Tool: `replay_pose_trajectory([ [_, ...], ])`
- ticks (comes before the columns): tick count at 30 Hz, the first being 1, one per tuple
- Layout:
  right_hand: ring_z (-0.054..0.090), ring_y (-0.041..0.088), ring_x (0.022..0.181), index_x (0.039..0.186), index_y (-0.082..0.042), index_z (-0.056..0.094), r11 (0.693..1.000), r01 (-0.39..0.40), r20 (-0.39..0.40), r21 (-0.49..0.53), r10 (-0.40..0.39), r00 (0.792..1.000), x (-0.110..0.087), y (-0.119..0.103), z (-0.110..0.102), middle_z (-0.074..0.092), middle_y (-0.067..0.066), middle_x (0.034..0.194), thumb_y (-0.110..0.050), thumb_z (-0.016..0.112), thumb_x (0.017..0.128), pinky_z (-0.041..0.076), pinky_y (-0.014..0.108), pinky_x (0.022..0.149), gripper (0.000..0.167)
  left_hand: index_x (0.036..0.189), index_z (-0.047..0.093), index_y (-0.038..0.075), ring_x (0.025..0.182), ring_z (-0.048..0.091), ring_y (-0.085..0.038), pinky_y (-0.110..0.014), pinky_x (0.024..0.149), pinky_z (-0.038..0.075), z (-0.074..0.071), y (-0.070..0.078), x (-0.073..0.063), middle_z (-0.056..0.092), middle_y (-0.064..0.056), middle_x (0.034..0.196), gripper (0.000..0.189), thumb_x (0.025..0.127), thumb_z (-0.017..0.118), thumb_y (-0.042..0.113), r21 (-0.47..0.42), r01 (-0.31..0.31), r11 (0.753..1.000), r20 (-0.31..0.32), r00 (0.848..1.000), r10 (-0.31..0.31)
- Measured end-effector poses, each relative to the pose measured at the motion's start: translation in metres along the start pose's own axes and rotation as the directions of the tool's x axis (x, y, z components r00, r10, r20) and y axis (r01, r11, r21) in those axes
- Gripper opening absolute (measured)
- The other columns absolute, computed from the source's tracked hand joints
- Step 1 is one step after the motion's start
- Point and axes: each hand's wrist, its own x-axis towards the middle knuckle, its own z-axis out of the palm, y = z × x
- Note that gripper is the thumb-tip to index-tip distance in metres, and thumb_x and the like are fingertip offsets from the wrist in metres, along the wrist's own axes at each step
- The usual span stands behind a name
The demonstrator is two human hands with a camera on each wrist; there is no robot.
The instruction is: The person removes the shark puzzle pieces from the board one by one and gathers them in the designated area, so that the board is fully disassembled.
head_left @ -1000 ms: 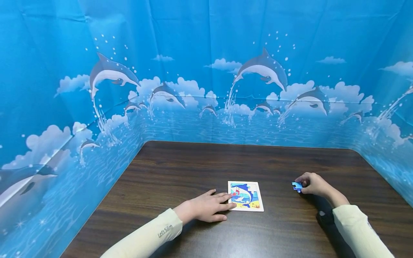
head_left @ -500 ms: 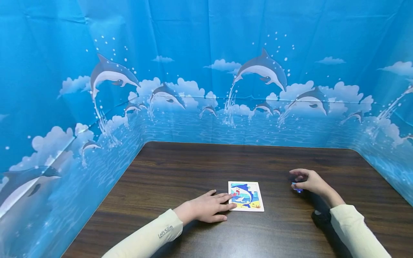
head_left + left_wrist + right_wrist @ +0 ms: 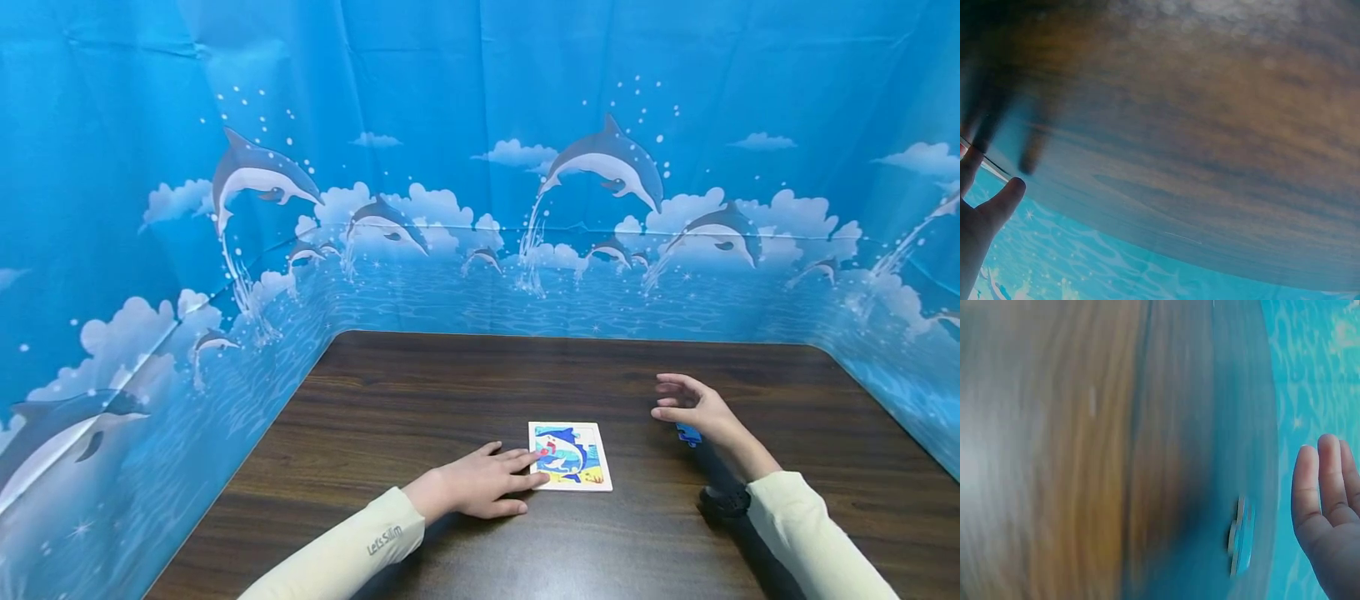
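Note:
A small square puzzle (image 3: 570, 457) in a white frame shows a blue dolphin over yellow sand. The spread fingers of my left hand (image 3: 483, 483) rest on its left edge. The left wrist view catches that hand's thumb (image 3: 1007, 199) at the frame's border. To the right of the puzzle lies a loose blue puzzle piece (image 3: 687, 435), partly covered by my right hand (image 3: 703, 410). That hand is raised over the piece, thumb and fingers apart, holding nothing. In the right wrist view the piece (image 3: 1245, 540) lies on the table, away from the fingers (image 3: 1307, 481).
The dark wood-grain table (image 3: 420, 392) reaches back to a blue dolphin-print curtain (image 3: 450, 125), which hangs along the far edge and both sides. A dark wrist camera (image 3: 723, 503) sits under the right wrist.
My right hand has let go of the blue puzzle piece, opened and moved up and left off it. The piece stays on the table. My left hand has stayed on the puzzle.

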Motion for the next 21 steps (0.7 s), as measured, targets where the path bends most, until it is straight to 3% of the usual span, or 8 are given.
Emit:
replay_pose_trajectory([
  [5, 0.063, 0.008, 0.097, 0.137, 0.006, 0.038, 0.999, 0.016, 0.019, 0.033, -0.017, 1.0, 0.005, -0.008, 0.02, 0.045, 0.033, 0.131, -0.013, 0.069, 0.085, 0.053, 0.019, 0.078, 0.063, 0.149, 0.022, 0.033, 0.143, 0.026, -0.014, -0.049, 0.112, 0.029, 0.0, -0.001, 0.001, 0.021, 0.0, 0.157, 0.053, 0.1, 0.033, 0.047, 0.004, -0.001, 1.0, 0.005, 1.0, 0.001],
  [12, 0.06, 0.022, 0.103, 0.133, 0.005, 0.043, 0.996, -0.034, 0.082, 0.083, 0.027, 0.996, 0.012, -0.018, 0.055, 0.05, 0.029, 0.129, -0.009, 0.07, 0.082, 0.054, 0.026, 0.08, 0.059, 0.149, 0.022, 0.032, 0.143, 0.026, -0.015, -0.049, 0.113, 0.029, -0.001, -0.002, 0.001, 0.021, 0.0, 0.157, 0.053, 0.1, 0.034, 0.046, 0.014, -0.007, 1.0, 0.007, 1.0, 0.007],
  [21, 0.06, 0.024, 0.102, 0.131, 0.004, 0.046, 0.999, -0.025, 0.14, 0.045, 0.018, 0.99, 0.014, -0.027, 0.077, 0.053, 0.026, 0.125, -0.012, 0.071, 0.082, 0.051, 0.032, 0.085, 0.057, 0.149, 0.022, 0.032, 0.143, 0.026, -0.016, -0.049, 0.112, 0.029, -0.001, -0.001, 0.001, 0.021, -0.001, 0.157, 0.053, 0.1, 0.034, 0.046, -0.007, -0.003, 1.0, 0.014, 1.0, 0.003],
])
